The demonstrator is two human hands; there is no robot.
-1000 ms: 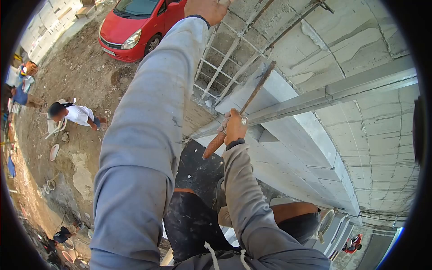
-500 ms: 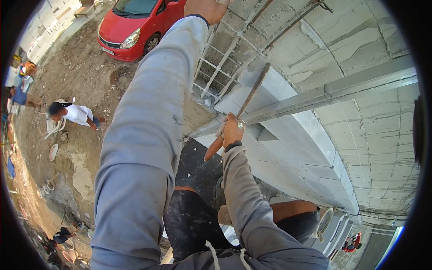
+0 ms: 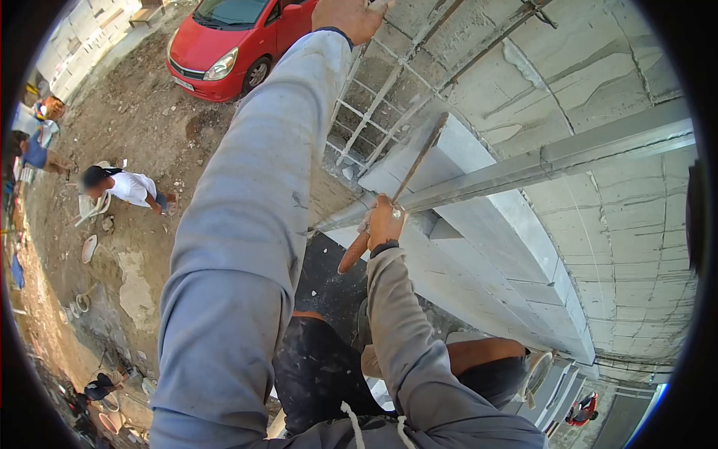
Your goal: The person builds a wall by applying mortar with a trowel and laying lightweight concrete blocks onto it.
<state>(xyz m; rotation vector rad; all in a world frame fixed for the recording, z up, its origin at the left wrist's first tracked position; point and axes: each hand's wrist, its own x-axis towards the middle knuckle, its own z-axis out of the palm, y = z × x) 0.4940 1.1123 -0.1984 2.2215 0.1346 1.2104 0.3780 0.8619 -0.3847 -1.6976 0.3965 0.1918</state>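
Note:
My right hand (image 3: 385,221) is closed around a tool that looks like a trowel (image 3: 420,159). Its thick brown handle points down toward my knees, and its long, narrow, rusty blade, seen edge-on, slants up to the right. Behind the blade lies a pale block wall (image 3: 479,217), crossed by a grey beam (image 3: 553,156). At the top edge, my left hand (image 3: 350,19) is raised beside a metal grid (image 3: 374,105). The frame cuts off its fingers, so their grip is hidden.
A red car (image 3: 232,45) stands on the dirt ground at upper left. Near it, a person in a white shirt (image 3: 131,188) bends over; other people are farther left. Mortar-streaked block masonry (image 3: 628,217) fills the right side. My bent knees are below.
The view has shifted slightly, moving the car a little right and down. My right hand stays closed on the trowel, and my left arm remains raised.

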